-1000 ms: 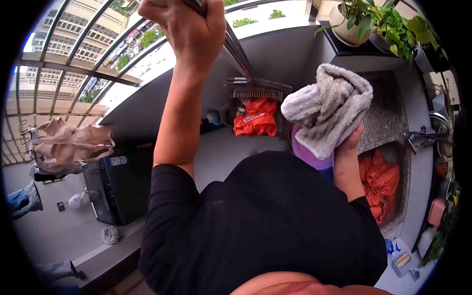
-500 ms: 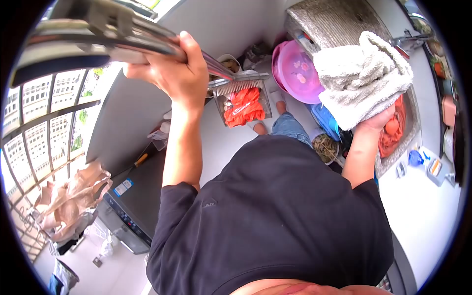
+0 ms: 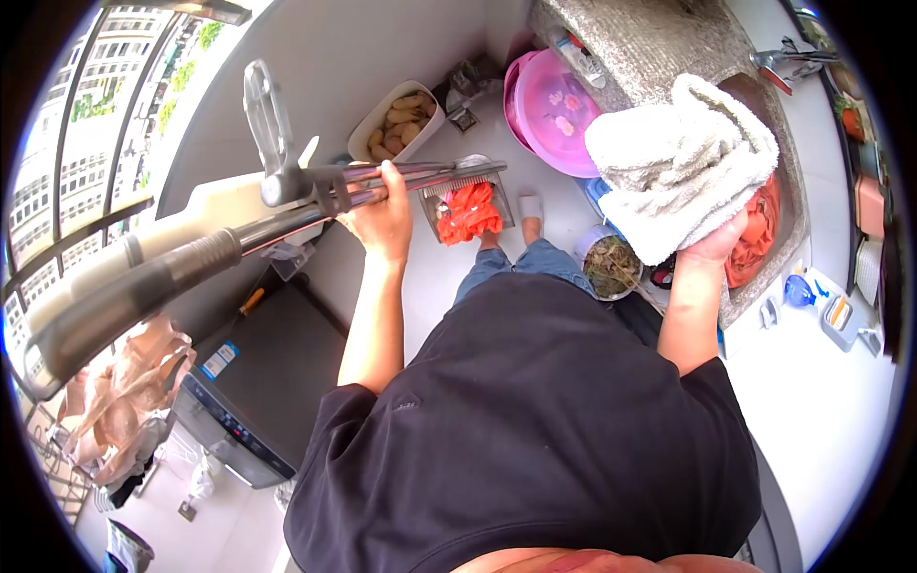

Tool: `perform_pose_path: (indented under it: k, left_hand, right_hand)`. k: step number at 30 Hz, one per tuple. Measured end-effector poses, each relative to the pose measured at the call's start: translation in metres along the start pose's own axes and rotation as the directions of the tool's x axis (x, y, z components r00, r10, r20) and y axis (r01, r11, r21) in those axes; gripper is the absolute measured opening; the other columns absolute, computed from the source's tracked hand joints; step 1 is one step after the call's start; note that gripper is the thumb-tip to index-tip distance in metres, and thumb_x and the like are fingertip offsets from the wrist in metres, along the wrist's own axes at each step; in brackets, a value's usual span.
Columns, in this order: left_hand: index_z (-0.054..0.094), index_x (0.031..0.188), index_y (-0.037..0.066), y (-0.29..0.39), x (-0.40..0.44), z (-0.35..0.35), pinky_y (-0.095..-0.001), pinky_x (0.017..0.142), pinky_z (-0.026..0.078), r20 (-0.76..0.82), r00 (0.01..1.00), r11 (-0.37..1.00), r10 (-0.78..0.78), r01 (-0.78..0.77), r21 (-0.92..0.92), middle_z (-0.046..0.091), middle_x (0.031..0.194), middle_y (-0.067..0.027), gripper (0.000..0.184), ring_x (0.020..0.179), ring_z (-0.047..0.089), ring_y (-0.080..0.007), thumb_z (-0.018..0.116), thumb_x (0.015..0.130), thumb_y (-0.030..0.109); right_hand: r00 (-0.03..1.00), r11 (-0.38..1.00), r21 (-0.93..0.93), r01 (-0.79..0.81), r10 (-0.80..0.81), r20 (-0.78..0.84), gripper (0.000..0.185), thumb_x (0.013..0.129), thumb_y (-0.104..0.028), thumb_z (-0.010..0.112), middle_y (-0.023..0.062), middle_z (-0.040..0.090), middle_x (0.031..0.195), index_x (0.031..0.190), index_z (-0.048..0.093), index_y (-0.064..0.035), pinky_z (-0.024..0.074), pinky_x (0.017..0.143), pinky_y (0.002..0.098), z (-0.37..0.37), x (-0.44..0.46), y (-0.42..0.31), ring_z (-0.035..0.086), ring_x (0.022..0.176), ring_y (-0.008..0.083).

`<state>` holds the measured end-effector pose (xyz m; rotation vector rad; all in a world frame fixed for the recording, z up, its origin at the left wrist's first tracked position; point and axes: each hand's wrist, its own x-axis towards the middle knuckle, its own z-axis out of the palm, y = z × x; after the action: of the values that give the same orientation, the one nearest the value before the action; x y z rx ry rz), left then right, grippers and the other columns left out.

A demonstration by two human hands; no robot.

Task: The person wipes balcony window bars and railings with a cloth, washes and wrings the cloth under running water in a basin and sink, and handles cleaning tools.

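My left hand (image 3: pixel 382 222) is closed around a bundle of long metal handles (image 3: pixel 186 270), with grey grips pointing towards the lower left. A clear plastic hook or clip (image 3: pixel 267 119) sticks up from the bundle. Beyond that hand, on the floor, stands a toothed dustpan (image 3: pixel 504 212) holding a crumpled orange plastic bag (image 3: pixel 466 212); the handles run towards it, but their join is unclear. My right hand (image 3: pixel 712 241) grips a bunched white towel (image 3: pixel 680 172) from below, beside the stone sink. The towel hides most of those fingers.
A stone sink (image 3: pixel 788 215) holding an orange bag (image 3: pixel 757 234) is on the right. Pink basins (image 3: pixel 552 113), a bucket of dry plant scraps (image 3: pixel 611 265) and a white tub of potatoes (image 3: pixel 361 136) stand around my feet. A dark-topped appliance (image 3: pixel 277 339) is at left.
My left hand has come lower, and the handles have swung down with it, revealing the potato tub. My right hand still holds the towel. The whole view has shifted slightly.
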<state>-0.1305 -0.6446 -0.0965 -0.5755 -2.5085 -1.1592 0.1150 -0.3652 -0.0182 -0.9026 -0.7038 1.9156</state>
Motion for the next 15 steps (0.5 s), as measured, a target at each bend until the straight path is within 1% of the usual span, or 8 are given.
perform_pose_path:
  k: [1, 4, 5, 8, 9, 12, 13, 15]
  left_hand:
    - [0.064, 0.089, 0.004, -0.009, -0.008, 0.001, -0.0454, 0.079, 0.049, -0.003, 0.999, 0.998, -0.05, 0.05, -0.037, 0.067, 0.084, -0.0087, 0.018, 0.081, 0.066, -0.0298, 0.075, 0.088, 0.018]
    - [0.063, 0.092, 0.0, -0.021, -0.023, -0.009, -0.043, 0.081, 0.048, 0.041, 0.996, 0.996, -0.084, 0.085, -0.023, 0.062, 0.089, -0.0118, 0.018, 0.081, 0.061, -0.0283, 0.077, 0.085, 0.01]
    - [0.063, 0.09, 0.002, -0.034, -0.032, -0.012, -0.0445, 0.087, 0.047, 0.08, 0.993, 0.996, -0.091, 0.09, 0.026, 0.061, 0.089, -0.0102, 0.017, 0.089, 0.06, -0.0292, 0.077, 0.086, 0.01]
    - [0.063, 0.09, 0.004, -0.045, -0.05, -0.023, -0.0453, 0.093, 0.045, 0.001, 1.0, 0.986, 0.02, -0.02, 0.165, 0.061, 0.089, -0.009, 0.017, 0.099, 0.058, -0.0299, 0.078, 0.085, 0.011]
    - [0.064, 0.093, 0.005, -0.055, -0.059, -0.028, -0.0455, 0.099, 0.042, 0.016, 0.998, 0.988, -0.067, 0.065, 0.137, 0.062, 0.092, -0.009, 0.019, 0.11, 0.056, -0.0308, 0.079, 0.085, 0.014]
    - [0.063, 0.094, 0.006, -0.065, -0.078, -0.03, -0.0461, 0.097, 0.044, -0.093, 0.994, 0.987, -0.049, 0.063, 0.15, 0.061, 0.099, -0.0118, 0.019, 0.11, 0.054, -0.0337, 0.077, 0.083, 0.012]
    - [0.063, 0.1, 0.006, -0.069, -0.084, -0.032, -0.0467, 0.099, 0.043, -0.083, 0.995, 0.977, -0.053, 0.069, 0.201, 0.062, 0.101, -0.0124, 0.024, 0.113, 0.054, -0.0343, 0.078, 0.084, 0.014]
    - [0.063, 0.101, 0.006, -0.092, -0.098, -0.029, -0.0468, 0.101, 0.043, -0.096, 0.99, 0.969, -0.107, 0.125, 0.211, 0.062, 0.102, -0.0133, 0.025, 0.116, 0.054, -0.035, 0.079, 0.084, 0.016]
  right_hand:
    - [1.0, 1.0, -0.003, -0.025, 0.025, 0.002, 0.061, 0.105, -0.04, 0.042, 0.0155, 0.048, 0.153, 0.153, 0.04, -0.0026, 0.0354, 0.119, 0.0498, -0.007, 0.004, 0.0, 0.046, 0.14, 0.0346]
    - [0.996, 0.996, 0.002, -0.088, 0.088, 0.03, 0.06, 0.105, -0.04, 0.041, 0.0156, 0.049, 0.153, 0.152, 0.041, -0.0026, 0.0353, 0.119, 0.0495, -0.018, 0.02, 0.004, 0.046, 0.14, 0.0344]
    - [0.994, 0.995, 0.004, -0.103, 0.103, 0.045, 0.06, 0.105, -0.04, 0.041, 0.0156, 0.049, 0.153, 0.152, 0.041, -0.0026, 0.0353, 0.119, 0.0494, -0.02, 0.025, 0.003, 0.046, 0.14, 0.0344]
    - [0.988, 0.989, -0.038, -0.143, 0.145, 0.045, 0.06, 0.106, -0.04, 0.04, 0.0156, 0.048, 0.153, 0.153, 0.041, -0.0027, 0.0352, 0.119, 0.0492, -0.018, 0.036, 0.001, 0.046, 0.14, 0.0343]
    - [0.985, 0.986, -0.043, -0.164, 0.166, 0.051, 0.06, 0.106, -0.039, 0.04, 0.0156, 0.048, 0.153, 0.153, 0.041, -0.0026, 0.0351, 0.119, 0.0492, -0.014, 0.038, 0.001, 0.046, 0.14, 0.0343]
    - [0.974, 0.976, -0.034, -0.216, 0.218, 0.07, 0.06, 0.106, -0.04, 0.039, 0.0155, 0.046, 0.155, 0.153, 0.04, -0.0022, 0.0341, 0.12, 0.0492, -0.001, 0.042, 0.001, 0.045, 0.14, 0.0348]
    - [0.969, 0.973, -0.037, -0.23, 0.232, 0.086, 0.061, 0.106, -0.04, 0.039, 0.0155, 0.046, 0.155, 0.153, 0.04, -0.0022, 0.0338, 0.12, 0.0492, 0.001, 0.045, 0.001, 0.045, 0.141, 0.0349]
    - [0.959, 0.966, -0.04, -0.254, 0.257, 0.116, 0.062, 0.106, -0.042, 0.039, 0.0153, 0.044, 0.156, 0.154, 0.039, -0.0028, 0.0329, 0.12, 0.0498, 0.011, 0.046, 0.001, 0.044, 0.142, 0.0352]
